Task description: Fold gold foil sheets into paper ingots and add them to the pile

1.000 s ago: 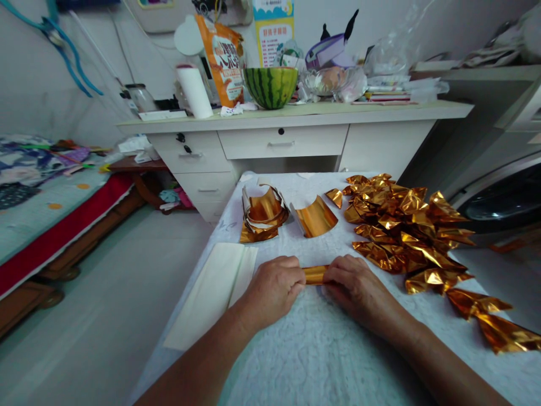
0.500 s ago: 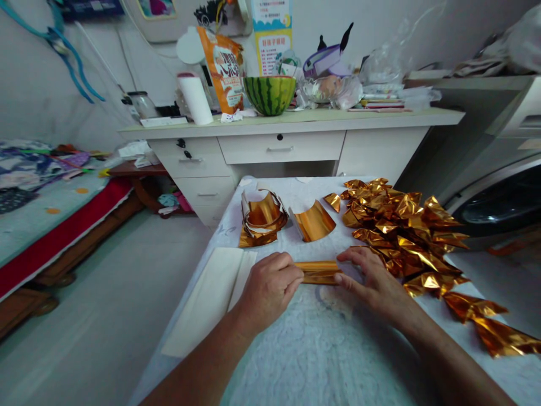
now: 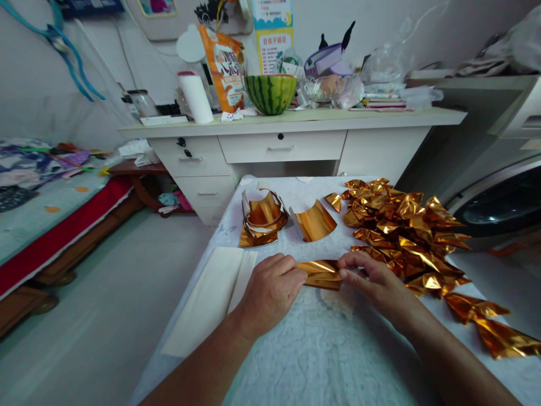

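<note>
A folded strip of gold foil lies between my hands, low over the cloth-covered table. My left hand is closed on the strip's left end, thumb and fingers pinching it. On the right end, my right hand pinches the foil between thumb and fingertips. Beyond the hands, curled gold foil sheets sit in a loose ring, and one curved gold sheet lies beside them. A heap of folded gold foil pieces spreads out to the right. White paper sheets lie left of my left hand.
Behind the table stands a white desk with a watermelon-patterned bowl, an orange pouch and a paper roll. A washing machine is at right, a bed at left.
My right thumb and fingers have closed together on the strip's right end. The strip now looks pinched there, with its right part tilted slightly down.
</note>
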The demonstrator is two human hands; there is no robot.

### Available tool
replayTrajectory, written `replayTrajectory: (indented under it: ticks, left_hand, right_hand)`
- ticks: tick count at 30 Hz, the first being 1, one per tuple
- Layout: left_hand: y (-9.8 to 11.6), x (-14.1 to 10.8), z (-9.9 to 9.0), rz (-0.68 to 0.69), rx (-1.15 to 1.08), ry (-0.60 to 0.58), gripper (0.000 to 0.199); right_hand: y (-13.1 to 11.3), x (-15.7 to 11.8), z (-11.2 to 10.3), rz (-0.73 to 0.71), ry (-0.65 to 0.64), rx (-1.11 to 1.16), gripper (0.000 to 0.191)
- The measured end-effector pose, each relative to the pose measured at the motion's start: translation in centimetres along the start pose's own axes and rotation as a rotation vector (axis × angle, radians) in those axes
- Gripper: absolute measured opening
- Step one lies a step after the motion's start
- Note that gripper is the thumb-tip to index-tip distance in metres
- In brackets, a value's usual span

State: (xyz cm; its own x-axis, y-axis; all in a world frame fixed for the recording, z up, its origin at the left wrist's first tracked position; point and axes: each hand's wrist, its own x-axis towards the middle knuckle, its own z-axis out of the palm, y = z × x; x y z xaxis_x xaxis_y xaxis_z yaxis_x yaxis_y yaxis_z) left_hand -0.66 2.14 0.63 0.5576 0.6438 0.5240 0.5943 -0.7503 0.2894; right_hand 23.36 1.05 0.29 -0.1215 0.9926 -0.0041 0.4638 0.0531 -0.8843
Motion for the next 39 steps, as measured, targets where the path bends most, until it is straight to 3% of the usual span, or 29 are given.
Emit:
replayTrajectory:
  ticks: [7,11,17,20,24,32,36,39]
  left_hand:
    - [0.0,0.0,0.1,-0.005,-0.033,-0.022,0.010]
    - [-0.1,0.0,0.2,-0.047,-0.120,-0.014,0.004]
    - [0.1,0.2,0.0,-0.148,-0.236,0.030,0.011]
    - [0.4,0.3,-0.1,-0.258,-0.294,0.087,0.018]
    - [0.1,0.1,0.2,-0.477,-0.368,0.144,0.043]
    - [-0.4,0.5,0.2,-0.641,-0.702,-0.077,0.016]
    - [-0.4,0.5,0.6,-0.788,-0.927,-0.086,0.019]
    - [-0.7,0.2,1.1,-0.811,-1.024,-0.045,0.020]
  right_hand:
    - [0.0,0.1,0.8,0.130,-0.026,0.336,0.037]
    - [0.1,0.2,0.9,0.133,-0.004,0.380,0.038]
    - [0.4,0.1,0.9,0.116,0.004,0.405,0.039]
    - [0.5,0.1,0.9,0.096,0.012,0.415,0.039]
    - [0.6,0.1,0.9,0.071,0.026,0.421,0.039]
    - [-0.1,0.0,1.0,0.070,0.059,0.415,0.042]
    - [-0.4,0.0,1.0,0.093,0.039,0.478,0.041]
    - [-0.7,-0.2,0.8,0.129,-0.002,0.501,0.038]
